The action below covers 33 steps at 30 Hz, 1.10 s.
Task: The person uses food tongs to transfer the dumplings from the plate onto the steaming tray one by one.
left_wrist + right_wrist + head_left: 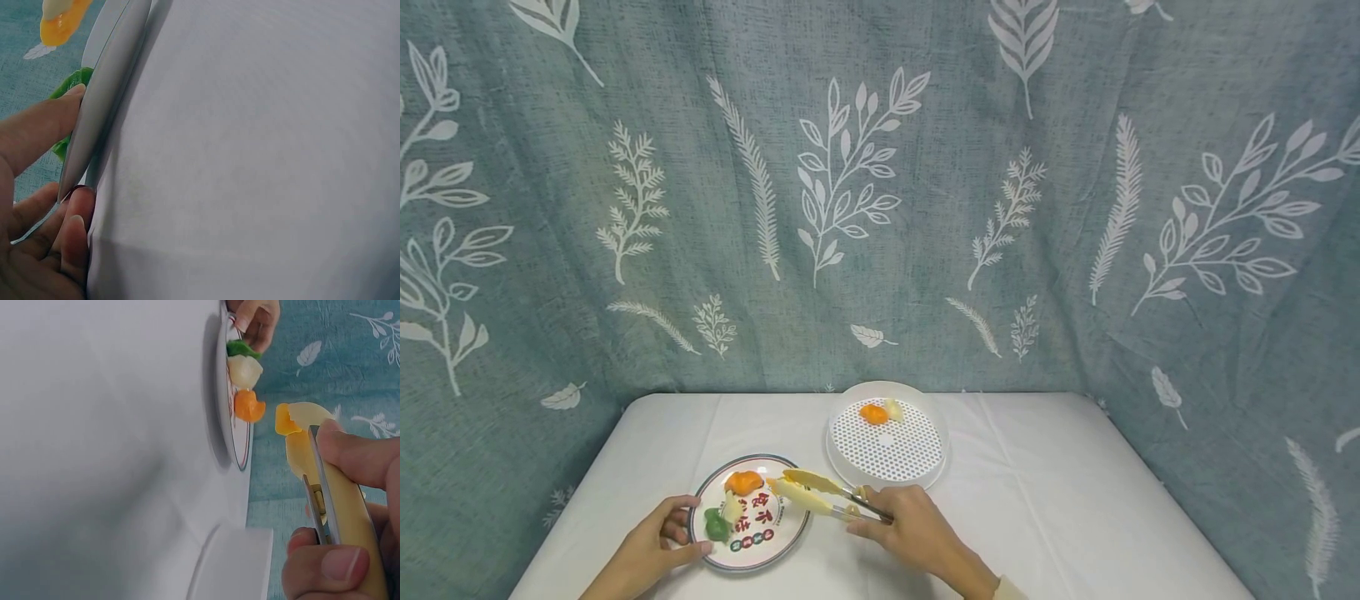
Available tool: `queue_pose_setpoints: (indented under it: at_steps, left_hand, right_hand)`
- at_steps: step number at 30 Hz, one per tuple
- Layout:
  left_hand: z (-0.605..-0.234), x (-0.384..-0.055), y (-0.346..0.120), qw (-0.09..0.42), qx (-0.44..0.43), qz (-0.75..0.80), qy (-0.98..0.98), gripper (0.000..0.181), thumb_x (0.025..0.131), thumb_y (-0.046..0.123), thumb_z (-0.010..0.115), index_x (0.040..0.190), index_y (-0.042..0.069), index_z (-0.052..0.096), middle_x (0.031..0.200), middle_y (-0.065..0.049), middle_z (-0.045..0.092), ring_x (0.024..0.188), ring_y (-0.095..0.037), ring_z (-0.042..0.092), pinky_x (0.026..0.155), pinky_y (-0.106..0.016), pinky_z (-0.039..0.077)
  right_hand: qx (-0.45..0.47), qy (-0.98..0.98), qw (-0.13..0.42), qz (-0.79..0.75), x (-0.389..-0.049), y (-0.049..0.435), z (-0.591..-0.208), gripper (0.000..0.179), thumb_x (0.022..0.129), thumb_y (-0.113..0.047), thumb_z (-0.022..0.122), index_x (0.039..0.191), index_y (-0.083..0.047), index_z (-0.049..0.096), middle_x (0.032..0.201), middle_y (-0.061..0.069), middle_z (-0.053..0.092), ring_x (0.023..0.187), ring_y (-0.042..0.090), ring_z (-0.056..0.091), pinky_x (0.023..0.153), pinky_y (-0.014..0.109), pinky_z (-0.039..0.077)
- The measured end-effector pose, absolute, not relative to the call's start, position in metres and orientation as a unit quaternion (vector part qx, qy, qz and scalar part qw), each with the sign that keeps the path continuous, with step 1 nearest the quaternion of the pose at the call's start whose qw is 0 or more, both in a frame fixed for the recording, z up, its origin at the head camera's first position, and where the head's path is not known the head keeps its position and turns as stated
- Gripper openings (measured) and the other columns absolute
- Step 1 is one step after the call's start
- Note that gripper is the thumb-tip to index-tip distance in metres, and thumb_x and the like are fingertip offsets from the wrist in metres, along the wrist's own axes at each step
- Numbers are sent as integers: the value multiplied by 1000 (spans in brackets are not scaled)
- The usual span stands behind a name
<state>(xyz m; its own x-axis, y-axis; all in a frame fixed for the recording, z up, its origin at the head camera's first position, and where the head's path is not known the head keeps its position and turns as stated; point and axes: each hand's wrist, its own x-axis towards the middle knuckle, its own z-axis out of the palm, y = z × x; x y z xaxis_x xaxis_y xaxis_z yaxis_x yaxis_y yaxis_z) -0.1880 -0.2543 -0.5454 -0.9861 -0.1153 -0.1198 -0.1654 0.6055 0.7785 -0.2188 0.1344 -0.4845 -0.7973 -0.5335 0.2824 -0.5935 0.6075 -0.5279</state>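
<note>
My left hand (651,542) grips the left rim of a round white plate (775,543) with a dark-edged border and red characters, thumb over the rim and fingers curled below it. On the plate lie an orange lobed piece (744,482), a pale cream piece (732,507) and a green piece (717,525). My right hand (917,529) holds a pair of tongs (811,490) with yellowish tips and metal arms. Above the plate's right side, the tips pinch a small yellow-orange piece (287,419), partly hidden by them.
Behind the right hand stands a round white strainer tray (887,454) with a perforated base, holding another orange piece (874,414) and a cream piece (893,409). A white cloth (1045,500) covers the table. A leaf-patterned blue-green curtain (940,250) encloses its back and sides.
</note>
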Motion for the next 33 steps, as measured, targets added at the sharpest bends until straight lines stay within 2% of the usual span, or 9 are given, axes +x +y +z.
queue_pose_setpoints:
  at_steps: [3, 10, 13, 20, 27, 33]
  left_hand:
    - [-544, -187, -254, 28, -78, 438, 895, 90, 68, 44, 95, 137, 2, 54, 100, -3, 58, 87, -19, 50, 73, -30, 44]
    - [-545, -188, -255, 30, -79, 441, 894, 90, 69, 44, 95, 137, 2, 54, 100, -3, 58, 88, -19, 50, 73, -30, 44]
    - [-546, -189, -255, 30, -80, 441, 893, 90, 69, 43, 95, 137, 3, 54, 100, -3, 58, 88, -19, 50, 73, -31, 44]
    - [-546, -190, -254, 33, -85, 436, 895, 91, 68, 45, 94, 138, 2, 53, 96, -3, 57, 88, -19, 50, 75, -33, 44]
    - [-546, -190, -255, 29, -83, 438, 895, 90, 68, 43, 95, 137, 3, 54, 98, -3, 58, 87, -18, 50, 74, -31, 44]
    - [-545, -191, -255, 33, -84, 440, 893, 91, 68, 43, 95, 138, 2, 54, 97, -3, 58, 87, -19, 50, 74, -32, 44]
  right_hand:
    - [316, -894, 63, 311, -222, 139, -483, 46, 90, -42, 79, 120, -7, 77, 61, -17, 41, 55, -3, 34, 47, 17, 34]
    - [295, -903, 73, 304, -233, 151, -480, 68, 91, -55, 72, 127, 2, 69, 59, -16, 44, 50, -1, 30, 43, 18, 32]
    - [282, -908, 76, 299, -239, 155, -478, 70, 92, -57, 70, 127, 4, 67, 59, -15, 46, 50, 0, 30, 44, 19, 33]
    - [260, -916, 112, 285, -249, 165, -477, 56, 90, -41, 79, 124, 3, 70, 56, -15, 37, 51, 1, 28, 46, 20, 32]
    - [232, -927, 136, 261, -260, 174, -481, 59, 90, -47, 77, 123, 1, 71, 56, -15, 33, 54, 2, 29, 49, 22, 32]
    - [200, -936, 124, 262, -269, 180, -483, 58, 90, -47, 78, 123, 1, 72, 59, -11, 42, 55, 5, 34, 50, 23, 34]
